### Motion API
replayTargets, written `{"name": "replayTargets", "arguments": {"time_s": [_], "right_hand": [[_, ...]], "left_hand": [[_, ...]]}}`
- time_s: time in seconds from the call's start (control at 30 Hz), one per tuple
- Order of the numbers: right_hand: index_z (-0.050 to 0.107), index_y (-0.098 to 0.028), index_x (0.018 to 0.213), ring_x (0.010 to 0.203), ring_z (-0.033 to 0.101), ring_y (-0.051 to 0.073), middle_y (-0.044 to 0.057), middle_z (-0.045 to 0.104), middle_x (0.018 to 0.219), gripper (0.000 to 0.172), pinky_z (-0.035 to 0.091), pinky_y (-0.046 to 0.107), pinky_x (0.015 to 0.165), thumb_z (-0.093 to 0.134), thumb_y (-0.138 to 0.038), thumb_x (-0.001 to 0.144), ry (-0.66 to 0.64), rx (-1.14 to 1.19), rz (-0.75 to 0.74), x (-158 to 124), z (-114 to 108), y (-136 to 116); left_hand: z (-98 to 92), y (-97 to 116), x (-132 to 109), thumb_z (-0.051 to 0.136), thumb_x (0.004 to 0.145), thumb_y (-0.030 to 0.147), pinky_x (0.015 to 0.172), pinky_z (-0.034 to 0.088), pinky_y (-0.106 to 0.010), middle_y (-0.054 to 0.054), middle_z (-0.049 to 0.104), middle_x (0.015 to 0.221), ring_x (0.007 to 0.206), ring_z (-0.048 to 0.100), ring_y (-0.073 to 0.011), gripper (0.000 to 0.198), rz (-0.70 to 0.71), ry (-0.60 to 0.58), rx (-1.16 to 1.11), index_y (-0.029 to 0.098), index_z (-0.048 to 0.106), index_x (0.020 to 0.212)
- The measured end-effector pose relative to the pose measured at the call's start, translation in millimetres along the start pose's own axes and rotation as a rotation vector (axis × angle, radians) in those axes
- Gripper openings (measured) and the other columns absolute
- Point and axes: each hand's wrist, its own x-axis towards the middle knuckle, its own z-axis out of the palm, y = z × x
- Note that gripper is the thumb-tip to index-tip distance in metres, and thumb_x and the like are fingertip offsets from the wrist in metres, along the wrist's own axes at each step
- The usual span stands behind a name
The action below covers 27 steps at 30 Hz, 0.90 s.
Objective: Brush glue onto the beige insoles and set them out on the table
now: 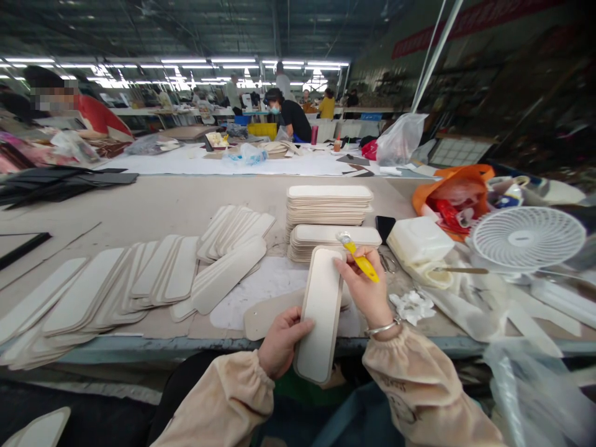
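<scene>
A long cream panel (319, 313) with rounded corners is held upright over the table's front edge. My left hand (285, 338) pinches its lower left side, thumb on the face. At the upper right edge of the panel, my right hand (365, 282) grips it with thumb and fingers. A yellow-handled tool (362, 261) with a metal head is tucked in the same right hand, pointing up and left. Behind the panel, another beige piece (265, 315) lies on the table. Two neat stacks of panels, a rear one (328, 205) and a nearer one (305, 239), stand just beyond my hands.
Overlapping panels (162, 267) fan across the left of the table (153, 198). At the right are a phone (385, 227), a white block (419, 239), crumpled paper (412, 307), a white fan (526, 239) and an orange bag (421, 198). People work at tables beyond.
</scene>
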Motion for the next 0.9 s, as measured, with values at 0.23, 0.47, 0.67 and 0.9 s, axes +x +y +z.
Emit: {"name": "replayTargets", "arguments": {"time_s": [0.23,0.47,0.67,0.9], "right_hand": [[0.045,-0.026,0.092,0.067,0.055,0.013,-0.005,0.054,0.08,0.039,0.046,0.026,0.062,0.078,-0.036,0.074,0.018,-0.041,-0.005,-0.5,-1.7,3.2],[0.045,-0.025,0.091,0.064,0.051,0.012,-0.005,0.055,0.079,0.037,0.045,0.026,0.062,0.077,-0.033,0.074,0.022,-0.052,-0.007,-2.1,-1.1,0.5],[0.045,-0.025,0.091,0.063,0.051,0.012,-0.006,0.054,0.077,0.039,0.043,0.025,0.061,0.078,-0.034,0.071,0.026,-0.082,-0.021,-0.6,-2.6,4.3],[0.046,-0.025,0.09,0.066,0.053,0.011,-0.006,0.055,0.076,0.037,0.043,0.025,0.065,0.078,-0.025,0.072,0.033,-0.037,-0.061,-0.6,-2.5,4.3]], "left_hand": [[-2.2,-3.5,0.1,0.085,0.064,0.04,0.066,0.049,-0.028,-0.008,0.074,0.081,0.068,0.064,-0.0171,0.041,-0.024,-0.045,-0.027,0.012,0.069,0.089],[0.8,0.5,-0.4,0.085,0.064,0.038,0.063,0.048,-0.027,-0.007,0.073,0.077,0.063,0.062,-0.0148,0.04,-0.025,-0.056,-0.037,0.012,0.069,0.089],[-0.4,0.6,0.0,0.087,0.061,0.036,0.062,0.047,-0.025,-0.005,0.072,0.074,0.063,0.061,-0.0145,0.038,-0.046,-0.034,-0.041,0.012,0.069,0.084],[0.7,4.0,-4.7,0.083,0.066,0.037,0.065,0.048,-0.025,-0.004,0.072,0.073,0.068,0.062,-0.0157,0.036,-0.07,-0.076,-0.058,0.011,0.071,0.088]]}}
